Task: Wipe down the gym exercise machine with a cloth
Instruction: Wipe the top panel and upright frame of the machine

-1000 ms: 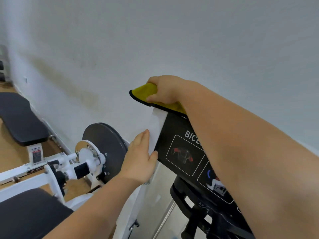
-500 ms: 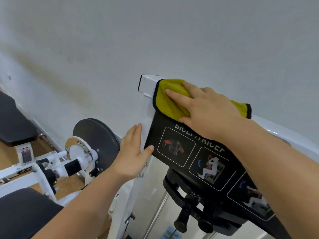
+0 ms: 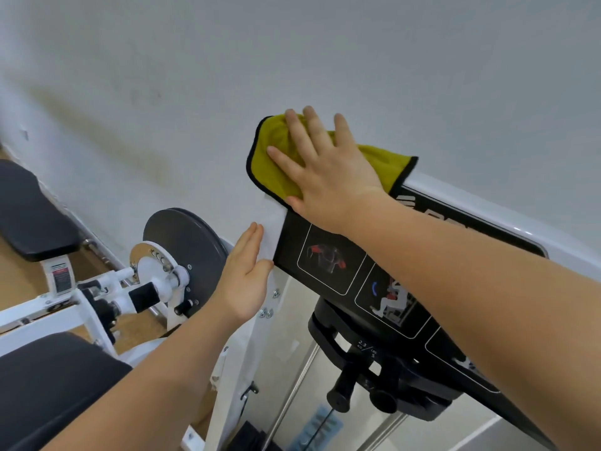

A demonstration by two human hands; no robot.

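Hands first: right hand [image 3: 328, 170] lies flat, fingers straight and spread, palm pressing the yellow cloth [image 3: 276, 157] onto the top left corner of the machine [image 3: 257, 346]. No curl in the fingers, so it is a push, not a pinch. Cloth is draped over that corner. Its black-trimmed edge hangs past the end on the left, and another corner pokes out to the right of the wrist. Left hand [image 3: 242, 275] is open too, fingers together, with fingertips and thumb resting on the white upright [image 3: 273, 229] just beside the black placard [image 3: 328, 255]. It holds nothing and looks like a brace.

Outward: white top rail [image 3: 507, 224] runs off to the right behind the right forearm. Placard shows exercise diagrams. Below it sit a black weight-stack housing [image 3: 374, 356] and a pin knob [image 3: 338, 398]. Grey disc [image 3: 185, 239] is left of the upright, and black pads [image 3: 29, 209] lie further left. Plain wall [image 3: 292, 43] stands behind everything.

Step, as judged: wiping the top end of the frame, early to middle of the job. Placard face, upright, housing and pads are likely not yet wiped.

Next move likely calls for keeping the palm flat with steady pressure and sliding the cloth along the rail or down over the placard. Overhanging edge should be kept from bunching or slipping off the corner. Left hand may need to shift before the upright gets wiped.
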